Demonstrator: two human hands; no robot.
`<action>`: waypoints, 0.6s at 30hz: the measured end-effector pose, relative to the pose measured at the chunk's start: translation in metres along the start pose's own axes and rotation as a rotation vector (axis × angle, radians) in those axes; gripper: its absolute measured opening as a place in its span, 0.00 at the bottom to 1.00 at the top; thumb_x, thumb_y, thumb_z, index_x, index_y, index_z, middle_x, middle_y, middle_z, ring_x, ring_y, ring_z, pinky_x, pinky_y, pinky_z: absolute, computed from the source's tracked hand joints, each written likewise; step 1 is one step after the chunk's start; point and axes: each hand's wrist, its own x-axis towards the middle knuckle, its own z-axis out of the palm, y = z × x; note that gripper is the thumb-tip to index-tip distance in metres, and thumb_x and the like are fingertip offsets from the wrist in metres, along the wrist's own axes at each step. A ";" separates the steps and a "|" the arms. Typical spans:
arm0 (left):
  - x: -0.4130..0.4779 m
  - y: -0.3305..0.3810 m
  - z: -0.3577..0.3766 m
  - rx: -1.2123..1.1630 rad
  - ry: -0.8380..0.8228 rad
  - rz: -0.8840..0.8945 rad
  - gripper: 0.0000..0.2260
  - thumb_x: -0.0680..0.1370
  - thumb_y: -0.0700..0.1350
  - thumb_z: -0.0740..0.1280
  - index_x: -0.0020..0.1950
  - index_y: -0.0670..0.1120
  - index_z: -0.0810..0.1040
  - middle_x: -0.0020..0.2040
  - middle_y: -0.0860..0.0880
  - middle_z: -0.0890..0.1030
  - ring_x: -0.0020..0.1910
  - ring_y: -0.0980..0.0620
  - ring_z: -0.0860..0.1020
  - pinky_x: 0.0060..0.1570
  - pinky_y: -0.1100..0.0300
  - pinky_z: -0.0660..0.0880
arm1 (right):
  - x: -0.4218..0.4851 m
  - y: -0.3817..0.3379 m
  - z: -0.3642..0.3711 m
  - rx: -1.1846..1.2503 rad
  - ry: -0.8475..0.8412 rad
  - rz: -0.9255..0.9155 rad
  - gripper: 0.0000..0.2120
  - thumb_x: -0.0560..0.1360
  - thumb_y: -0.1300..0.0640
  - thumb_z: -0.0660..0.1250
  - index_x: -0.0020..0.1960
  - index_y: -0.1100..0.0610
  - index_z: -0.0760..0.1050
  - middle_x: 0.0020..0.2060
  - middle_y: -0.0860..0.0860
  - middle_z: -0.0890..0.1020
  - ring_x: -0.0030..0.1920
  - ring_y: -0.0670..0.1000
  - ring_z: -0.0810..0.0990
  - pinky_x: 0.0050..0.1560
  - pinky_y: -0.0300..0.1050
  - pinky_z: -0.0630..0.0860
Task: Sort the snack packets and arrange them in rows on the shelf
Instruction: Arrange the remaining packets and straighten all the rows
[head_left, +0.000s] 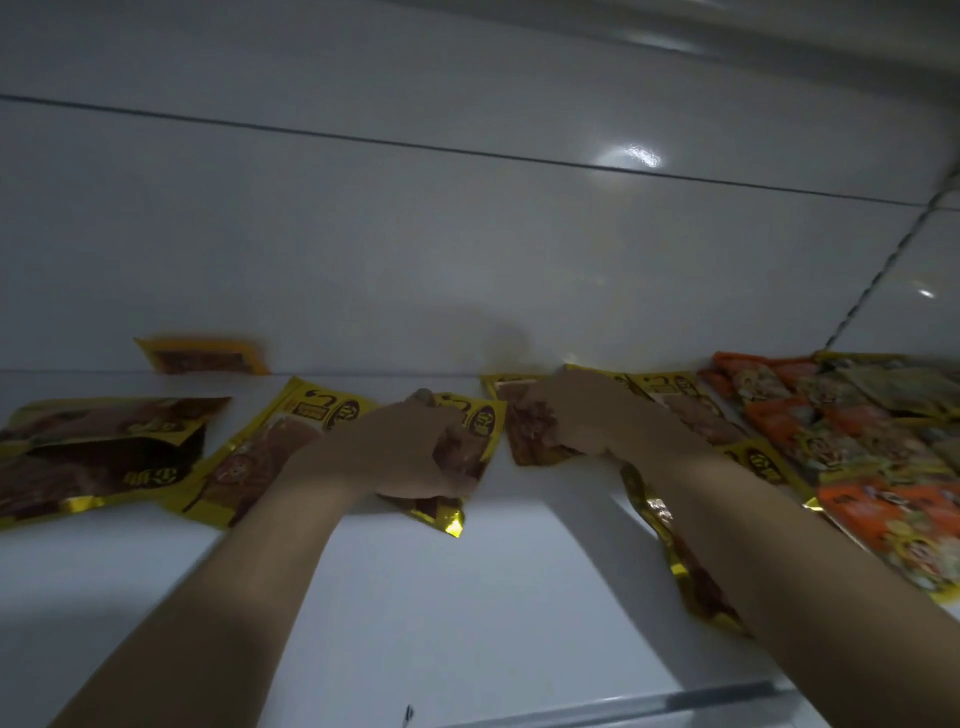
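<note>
While the yellow packets are being brought into a row, the left hand (395, 447) is closed around one yellow snack packet (475, 431), with the thumb over its far edge and the fingers curled at its near side, low on the white shelf (467, 597). Just to the right of it, the right hand (592, 415) is laid over a second yellow packet (524, 434) with the fingers bent down onto it; whether that packet is gripped or merely pressed cannot be told through the blur.

Beyond the right hand, orange packets (852, 447) are laid in overlapping rows, and a gold-edged packet (675, 551) lies beneath the right forearm. To the left of the left hand a loose yellow packet (249, 457) lies askew, and further left dark-fronted packets (98, 457) overlap untidily. A small packet (202, 356) is leaned against the back wall beyond them.

Sorting by colour is judged largely done, with the aligning now in hand. Next, the two packets under the hands would need to be squared edge to edge, and the crooked ones on the left drawn in after them.
</note>
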 end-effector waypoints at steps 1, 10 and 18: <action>-0.002 0.003 -0.001 -0.055 -0.020 0.011 0.22 0.67 0.64 0.73 0.58 0.59 0.75 0.53 0.58 0.69 0.51 0.54 0.76 0.44 0.59 0.69 | 0.000 0.002 -0.001 0.002 -0.015 -0.002 0.12 0.74 0.54 0.67 0.57 0.53 0.77 0.53 0.53 0.80 0.56 0.57 0.78 0.50 0.48 0.76; -0.009 0.022 -0.001 -0.098 -0.184 0.106 0.29 0.66 0.61 0.77 0.64 0.60 0.71 0.56 0.59 0.68 0.53 0.57 0.73 0.38 0.70 0.63 | -0.002 0.014 0.009 -0.022 -0.008 -0.037 0.23 0.78 0.55 0.61 0.72 0.42 0.67 0.60 0.52 0.79 0.59 0.58 0.78 0.55 0.51 0.77; -0.015 0.041 0.003 -0.002 -0.199 0.183 0.30 0.65 0.64 0.76 0.63 0.56 0.72 0.57 0.55 0.71 0.54 0.53 0.74 0.50 0.57 0.72 | -0.010 0.015 0.014 0.165 0.135 -0.011 0.22 0.76 0.54 0.62 0.69 0.45 0.72 0.58 0.54 0.81 0.58 0.59 0.79 0.54 0.45 0.72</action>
